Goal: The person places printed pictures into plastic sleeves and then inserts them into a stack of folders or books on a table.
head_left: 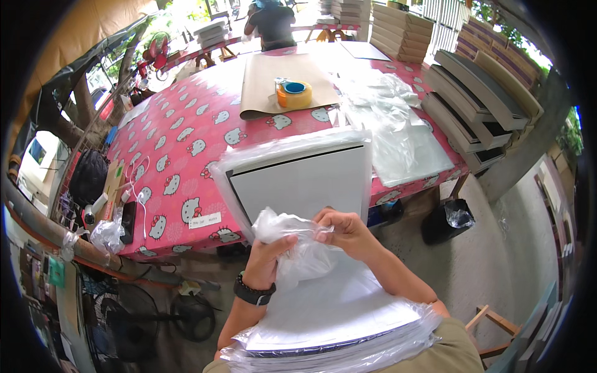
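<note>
A crumpled clear plastic bag (306, 264) is bunched up between my two hands. My left hand (268, 256), with a black watch on its wrist, grips the bag from the left, thumb on top. On the other side my right hand (349, 233) pinches the plastic with curled fingers. Just beyond them, a flat white panel (305, 180) with a dark edge strip leans against the table edge, clear plastic around its border. Below my hands, a stack of white panels in clear plastic (336, 311) rests against my body.
A pink patterned tablecloth (177, 146) covers the table. On it lie brown paper (261, 78), an orange tape roll with blue core (293, 94) and clear plastic sleeves (404, 146). Stacked thick panels (476, 105) stand right, near a black bin (449, 222). Another person (272, 25) is beyond.
</note>
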### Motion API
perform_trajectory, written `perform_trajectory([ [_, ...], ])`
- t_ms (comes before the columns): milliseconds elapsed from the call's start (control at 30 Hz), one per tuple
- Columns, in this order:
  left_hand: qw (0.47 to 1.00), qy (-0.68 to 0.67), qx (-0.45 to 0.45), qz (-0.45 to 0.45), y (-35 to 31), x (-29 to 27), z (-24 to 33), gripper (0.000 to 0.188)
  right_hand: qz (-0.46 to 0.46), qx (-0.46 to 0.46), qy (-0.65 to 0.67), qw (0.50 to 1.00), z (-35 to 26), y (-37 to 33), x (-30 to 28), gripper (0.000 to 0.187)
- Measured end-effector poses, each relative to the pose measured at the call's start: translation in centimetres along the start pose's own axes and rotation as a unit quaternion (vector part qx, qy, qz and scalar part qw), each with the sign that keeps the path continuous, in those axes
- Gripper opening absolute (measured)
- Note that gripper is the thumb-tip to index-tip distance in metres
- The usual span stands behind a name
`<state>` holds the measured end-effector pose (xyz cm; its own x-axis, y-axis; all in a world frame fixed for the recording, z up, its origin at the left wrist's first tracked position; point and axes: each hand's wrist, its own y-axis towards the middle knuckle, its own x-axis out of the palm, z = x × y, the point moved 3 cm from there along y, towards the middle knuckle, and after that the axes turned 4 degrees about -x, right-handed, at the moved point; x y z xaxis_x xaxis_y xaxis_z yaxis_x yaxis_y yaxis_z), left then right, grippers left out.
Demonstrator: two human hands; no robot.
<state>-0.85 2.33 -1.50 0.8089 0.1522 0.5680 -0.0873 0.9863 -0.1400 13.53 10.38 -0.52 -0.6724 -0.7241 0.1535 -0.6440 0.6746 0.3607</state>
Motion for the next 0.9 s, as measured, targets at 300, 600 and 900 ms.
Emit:
perform_trajectory([
  [300, 0.999, -0.050, -0.003, -0.012, -0.7, -0.1, -0.4, 0.035, 0.044, 0.086, -0.201, 0.975, 0.1, -0.3, 0.5, 0.024],
  [600, 0.993, -0.090, 0.025, -0.069, -0.4, -4.4, 0.3, 0.033, -0.171, -0.040, 0.308, 0.935, -0.5, -1.2, -2.3, 0.024],
  [900, 0.871, 0.150, 0.366, 0.292, -5.3, -8.7, 9.6, 0.032, 0.236, -0.016, 0.000, 0.972, -5.0, -0.1, -8.6, 0.013],
])
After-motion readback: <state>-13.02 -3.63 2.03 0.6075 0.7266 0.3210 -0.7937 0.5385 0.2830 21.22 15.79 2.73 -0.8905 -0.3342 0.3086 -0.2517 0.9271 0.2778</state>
